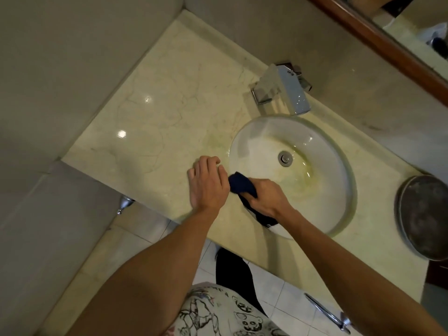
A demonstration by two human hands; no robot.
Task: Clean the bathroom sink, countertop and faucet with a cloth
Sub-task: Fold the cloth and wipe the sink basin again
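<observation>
A round white sink point(327, 151) with yellowish stains and a metal drain point(286, 159) is set into the cream marble countertop point(157, 112). A chrome square faucet point(288, 89) stands behind the basin. My right hand point(266, 198) grips a dark blue cloth point(241, 184) at the sink's near left rim. My left hand point(207, 184) rests on the countertop just left of the sink, fingers curled loosely, touching the cloth's edge.
A round grey metal tray or lid point(424, 217) lies on the counter at the right. A wood-framed mirror point(388, 37) hangs at the upper right. Walls close in the counter at left and back. Tiled floor point(278, 292) lies below the counter edge.
</observation>
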